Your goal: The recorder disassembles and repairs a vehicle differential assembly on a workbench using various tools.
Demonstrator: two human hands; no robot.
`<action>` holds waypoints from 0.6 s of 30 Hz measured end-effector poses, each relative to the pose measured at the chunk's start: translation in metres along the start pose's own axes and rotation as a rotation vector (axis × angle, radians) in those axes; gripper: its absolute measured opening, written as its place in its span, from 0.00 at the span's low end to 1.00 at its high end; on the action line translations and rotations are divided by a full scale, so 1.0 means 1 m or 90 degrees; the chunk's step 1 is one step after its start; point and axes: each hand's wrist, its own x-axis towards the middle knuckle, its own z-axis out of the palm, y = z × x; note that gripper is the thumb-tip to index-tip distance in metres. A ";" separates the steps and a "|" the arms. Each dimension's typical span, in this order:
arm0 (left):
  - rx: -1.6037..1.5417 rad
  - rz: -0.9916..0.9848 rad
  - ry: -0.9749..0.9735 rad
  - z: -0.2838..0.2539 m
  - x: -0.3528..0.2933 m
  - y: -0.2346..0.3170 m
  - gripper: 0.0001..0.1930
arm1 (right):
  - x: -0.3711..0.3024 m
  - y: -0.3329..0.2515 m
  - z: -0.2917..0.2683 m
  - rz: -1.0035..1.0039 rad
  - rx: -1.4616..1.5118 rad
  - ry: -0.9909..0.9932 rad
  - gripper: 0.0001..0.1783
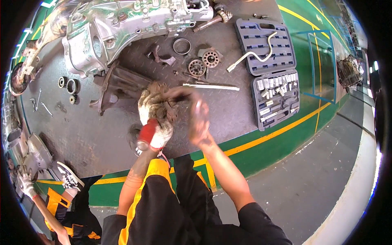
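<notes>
Through the head view I have a dark metal tabletop (228,110) with a raised tread pattern, worn and smudged. Past its edge lies green floor (257,159) crossed by a yellow line (281,130), then grey floor (310,167). At lower left I pick out a co-worker's gloved hand (26,179) by a pale casting (39,153).

On the right, a blue-grey tool case lies open: a bent crank handle (240,61) rests across its lid (292,61), and bright sockets (281,88) lie bunched in the lower half.

The dark casting (124,81) sits left of centre, below a large silvery housing (110,34); it is brown-grey and grimy, its wide flange toward the left. At its right end I see the left hand (157,116) in a soiled white glove, fingers curled round a red-handled tool (148,132). The bare right hand (199,120) is blurred beside it; I cannot tell how far open it is or whether it holds anything.
</notes>
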 end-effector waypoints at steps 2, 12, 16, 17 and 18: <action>-0.008 -0.003 0.001 0.000 0.003 0.000 0.18 | -0.030 0.030 -0.051 0.051 -0.500 0.135 0.14; -0.028 -0.014 0.016 0.004 -0.004 -0.011 0.14 | -0.038 0.068 -0.197 0.231 -1.191 -0.117 0.29; -0.028 -0.005 0.036 -0.001 0.002 -0.012 0.12 | -0.044 0.054 -0.189 0.394 -1.182 -0.343 0.22; -0.026 -0.013 0.042 -0.004 0.002 -0.012 0.12 | -0.050 0.047 -0.182 0.507 -1.087 -0.373 0.21; -0.053 -0.014 0.043 0.008 0.006 -0.005 0.11 | -0.083 0.043 -0.220 0.370 -1.107 -0.470 0.16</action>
